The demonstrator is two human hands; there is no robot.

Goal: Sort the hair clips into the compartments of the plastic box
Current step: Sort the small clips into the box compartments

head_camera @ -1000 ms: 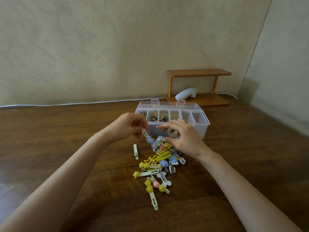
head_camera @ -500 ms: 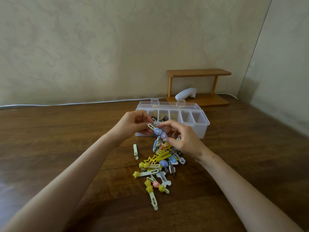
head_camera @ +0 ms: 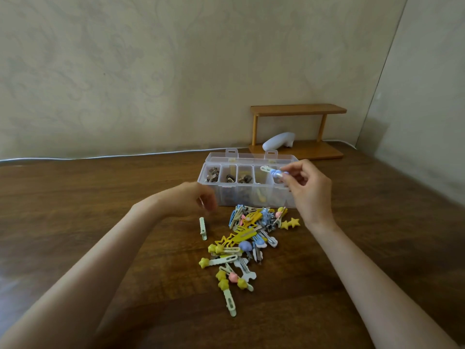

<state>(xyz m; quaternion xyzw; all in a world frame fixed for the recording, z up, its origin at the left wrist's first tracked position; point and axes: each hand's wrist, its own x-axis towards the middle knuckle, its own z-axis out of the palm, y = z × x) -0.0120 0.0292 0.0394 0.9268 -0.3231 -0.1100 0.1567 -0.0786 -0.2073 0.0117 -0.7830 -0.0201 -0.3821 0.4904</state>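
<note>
A clear plastic box (head_camera: 211,195) with several compartments stands open on the wooden table; its left compartments hold dark clips and one holds a yellow clip. My right hand (head_camera: 308,190) pinches a pale clip with blue beads (head_camera: 270,170) above the box's right compartments. My left hand (head_camera: 191,201) hovers low by the box's front left corner, blurred, fingers loosely curled, holding nothing that I can see. A pile of coloured hair clips (head_camera: 247,238) lies in front of the box. A single pale green clip (head_camera: 202,228) lies apart to its left.
A small wooden shelf (head_camera: 298,132) stands against the wall behind the box, with a white object (head_camera: 278,141) on its base. A white cable (head_camera: 100,156) runs along the table's back edge. A wall closes the right side.
My left hand has let go of the blue-beaded clip and dropped left and down. My right hand has carried the clip up and right, over the box.
</note>
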